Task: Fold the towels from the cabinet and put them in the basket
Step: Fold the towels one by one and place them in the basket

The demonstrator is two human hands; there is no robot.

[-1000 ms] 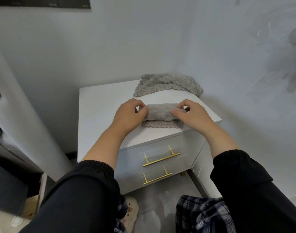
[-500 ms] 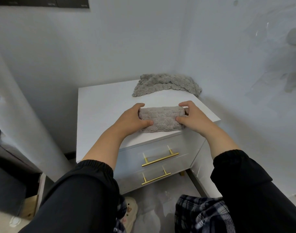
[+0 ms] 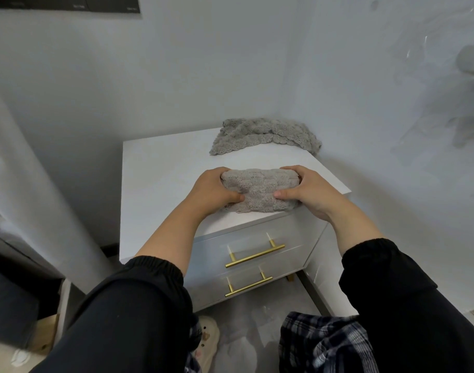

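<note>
- Found folded towel (image 3: 258, 191) at the front edge of the cabinet (image 3: 163, 168) top, long axis running left to right.
- Gripped at both ends: left hand (image 3: 211, 192) curled round the left end, right hand (image 3: 308, 189) round the right.
- Sat squarely between the hands, neither nearer.
- Noted second towel (image 3: 265, 135) crumpled at the back, well apart; basket not seen.

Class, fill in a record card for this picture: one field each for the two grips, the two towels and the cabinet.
cabinet: white, two gold drawer handles
folded towel: on the cabinet, by its front edge
loose towel: crumpled, back right corner
left grip: holds the folded towel's left end
right grip: holds its right end
basket: not in view
</note>
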